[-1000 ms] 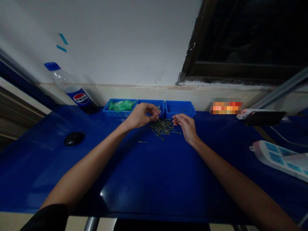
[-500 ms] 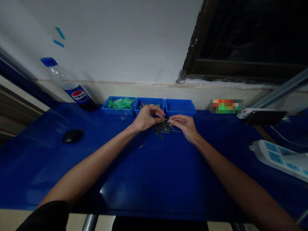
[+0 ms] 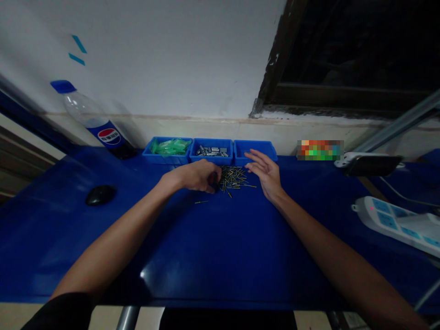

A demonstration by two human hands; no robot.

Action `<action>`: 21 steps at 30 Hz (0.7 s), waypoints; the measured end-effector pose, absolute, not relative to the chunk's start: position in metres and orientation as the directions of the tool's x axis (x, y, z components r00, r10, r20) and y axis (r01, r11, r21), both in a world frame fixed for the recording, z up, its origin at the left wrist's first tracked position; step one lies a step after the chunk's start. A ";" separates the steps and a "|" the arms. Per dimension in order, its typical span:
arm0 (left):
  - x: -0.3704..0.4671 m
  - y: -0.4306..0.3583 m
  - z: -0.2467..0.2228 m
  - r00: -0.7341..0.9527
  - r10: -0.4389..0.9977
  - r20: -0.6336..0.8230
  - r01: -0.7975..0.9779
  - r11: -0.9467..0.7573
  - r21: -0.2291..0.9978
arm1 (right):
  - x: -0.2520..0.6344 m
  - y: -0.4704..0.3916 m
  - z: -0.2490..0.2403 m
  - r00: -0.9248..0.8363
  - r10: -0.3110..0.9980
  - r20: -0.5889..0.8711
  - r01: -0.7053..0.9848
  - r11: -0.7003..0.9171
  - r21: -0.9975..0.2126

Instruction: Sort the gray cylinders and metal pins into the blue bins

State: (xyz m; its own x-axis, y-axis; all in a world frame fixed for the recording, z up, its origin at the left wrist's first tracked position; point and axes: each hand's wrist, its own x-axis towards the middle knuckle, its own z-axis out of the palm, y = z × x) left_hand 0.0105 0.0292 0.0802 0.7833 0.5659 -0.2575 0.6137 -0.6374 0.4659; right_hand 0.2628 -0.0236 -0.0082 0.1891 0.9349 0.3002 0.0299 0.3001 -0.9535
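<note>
A loose pile of thin gold-and-dark metal pins [image 3: 235, 178] lies on the blue table, in front of the bins. My left hand [image 3: 199, 176] is at the pile's left edge, fingers curled downward and closed; whatever they hold is hidden. To the right of the pile, my right hand [image 3: 266, 173] is raised in front of the right blue bin [image 3: 271, 151], its fingers apart and no held thing visible. One single pin [image 3: 201, 202] lies apart, nearer to me. Short silvery metal cylinders [image 3: 215, 150] fill part of the middle blue bin [image 3: 206, 160].
The left blue bin [image 3: 154, 159] holds green plastic wrapping [image 3: 171, 147]. A Pepsi bottle [image 3: 108, 135] and a black mouse [image 3: 100, 195] stand to the left. On the right are a phone on a holder [image 3: 373, 165] and a white power strip [image 3: 388, 220]. A wall rises behind.
My hands, close together over the pile before, have parted. The left moved left and down to the pile's edge; the right opened near the right bin. The lone pin's view shifted slightly.
</note>
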 end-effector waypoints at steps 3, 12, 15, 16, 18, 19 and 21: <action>0.013 0.021 0.082 0.766 0.538 -0.353 0.641 -0.682 0.352 | 0.263 -0.024 -0.008 0.186 0.940 0.287 0.048 0.283 -0.958; 0.019 0.005 0.092 0.721 0.533 -0.444 0.676 -0.683 0.278 | 0.261 -0.028 -0.002 0.159 0.956 0.245 -0.013 0.250 -0.968; 0.019 0.005 0.096 0.733 0.513 -0.447 0.665 -0.680 0.309 | 0.261 -0.028 0.000 0.159 0.960 0.229 -0.071 0.242 -0.968; 0.019 0.005 0.096 0.737 0.501 -0.453 0.659 -0.679 0.322 | 0.261 -0.028 0.000 0.156 0.962 0.225 -0.076 0.239 -0.968; 0.019 0.004 0.097 0.732 0.483 -0.481 0.660 -0.677 0.325 | 0.261 -0.028 0.001 0.154 0.964 0.217 -0.077 0.231 -0.970; 0.019 0.003 0.097 0.723 0.480 -0.497 0.666 -0.676 0.316 | 0.261 -0.028 0.001 0.154 0.964 0.215 -0.079 0.229 -0.970; 0.020 0.001 0.096 0.699 0.485 -0.525 0.682 -0.672 0.288 | 0.262 -0.028 0.000 0.151 0.965 0.214 -0.087 0.229 -0.969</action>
State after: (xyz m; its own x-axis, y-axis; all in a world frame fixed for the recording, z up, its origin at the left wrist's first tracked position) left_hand 0.0200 0.0010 0.0961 0.6992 0.4851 -0.5252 0.6825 -0.6718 0.2880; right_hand 0.2617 -0.0279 0.0003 0.1510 0.9650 0.2144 -0.0874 0.2291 -0.9695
